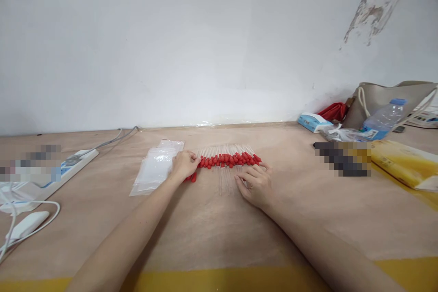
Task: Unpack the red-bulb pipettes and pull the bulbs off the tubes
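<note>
A row of thin clear sticks with red tips (226,160) lies on the brown table covering, most stems pointing toward the wall and several toward me. At the row's left end is my left hand (184,164), its fingers pinched together by the end tips. A few more red tips show beneath that hand, and what it pinches is partly hidden. My right hand (256,186) rests at the right end with fingers apart and slightly bent, touching the sticks' edge. Beside my left hand lie flat clear plastic bags (153,169), overlapping one another.
At left are a white power strip (85,159), cables and a white plug-in adapter (29,226). On the right stand a blue tissue pack (314,122), a water bottle (386,118), a grey bag (356,109) and a yellow package (404,162). A white wall borders the table's back.
</note>
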The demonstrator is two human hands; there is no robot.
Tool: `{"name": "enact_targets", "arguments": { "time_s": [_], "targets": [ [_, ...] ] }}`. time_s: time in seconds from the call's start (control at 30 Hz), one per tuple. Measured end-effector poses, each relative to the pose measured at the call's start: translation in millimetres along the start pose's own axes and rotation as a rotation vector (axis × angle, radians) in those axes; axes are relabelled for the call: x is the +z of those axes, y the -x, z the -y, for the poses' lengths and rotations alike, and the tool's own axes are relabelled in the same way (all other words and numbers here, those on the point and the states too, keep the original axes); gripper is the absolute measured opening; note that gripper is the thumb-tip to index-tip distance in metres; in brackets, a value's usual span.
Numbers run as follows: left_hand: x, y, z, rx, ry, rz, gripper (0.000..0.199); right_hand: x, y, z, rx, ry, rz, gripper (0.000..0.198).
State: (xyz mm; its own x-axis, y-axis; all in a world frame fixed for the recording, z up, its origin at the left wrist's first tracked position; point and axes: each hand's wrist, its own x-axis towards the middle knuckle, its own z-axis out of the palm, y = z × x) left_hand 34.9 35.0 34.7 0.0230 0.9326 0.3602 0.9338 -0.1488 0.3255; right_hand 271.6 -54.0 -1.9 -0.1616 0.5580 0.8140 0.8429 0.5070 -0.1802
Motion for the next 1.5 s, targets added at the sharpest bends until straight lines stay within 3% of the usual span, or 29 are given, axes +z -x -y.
{"name": "enact_targets", "arguments": {
  "time_s": [0.23,0.33,0.43,0.57,0.73,0.83,0.97,1.07,1.5],
  "targets": [
    [-17,16,0,0.068,0.072,-0.223,0.023,1,2,-2,0.044,-0.023,-0.015,0.016],
    [-28,41,1,0.367,0.110,-0.283,0.020,-4,-1,1,0.017,-0.023,-0.022,0.028],
    [-27,69,3,0.656,0.103,-0.226,0.013,-8,-3,7,-0.096,0.014,0.034,0.051],
    [-11,90,6,0.807,0.145,-0.236,0.013,-7,-1,13,-0.251,-0.007,0.151,0.044],
    [-2,94,7,0.859,0.194,-0.255,0.017,3,3,15,-0.285,-0.067,0.199,0.025],
    [-6,95,2,0.816,0.179,-0.225,0.018,6,4,17,-0.286,-0.072,0.218,0.018],
    [-13,96,-9,0.760,0.101,-0.177,0.023,6,4,19,-0.285,-0.083,0.229,0.018],
    [-15,96,-14,0.764,0.104,-0.144,0.014,4,4,21,-0.298,-0.104,0.230,0.019],
    [-21,98,-15,0.799,0.123,-0.029,0.018,0,11,19,-0.355,-0.116,0.212,0.018]
  ]
}}
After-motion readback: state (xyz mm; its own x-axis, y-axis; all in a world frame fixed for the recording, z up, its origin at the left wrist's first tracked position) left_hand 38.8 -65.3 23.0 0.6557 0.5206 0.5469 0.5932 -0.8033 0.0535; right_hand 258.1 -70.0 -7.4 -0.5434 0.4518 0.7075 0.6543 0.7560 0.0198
